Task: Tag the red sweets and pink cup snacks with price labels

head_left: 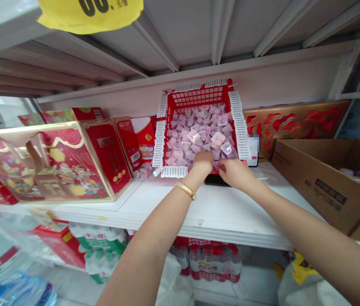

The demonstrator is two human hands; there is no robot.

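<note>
A red plastic basket [199,100] full of small pink and purple cups [195,127] stands on the white shelf. Strips of white barcode labels [240,123] line its rim. My left hand [203,160] is at the basket's front edge, its fingers bent down among the cups; what they hold, if anything, is hidden. Close beside it on the right, my right hand [233,171] has its fingers pinched together at the front rim, and I cannot make out what is in them. A dark flat object [215,180] lies under the front of the basket, below my hands.
Red and gold gift boxes [103,157] stand on the left of the shelf [167,204]. An open cardboard box [323,187] with more cups is on the right. Packs of bottles [213,261] sit below, and a metal shelf [195,29] hangs overhead.
</note>
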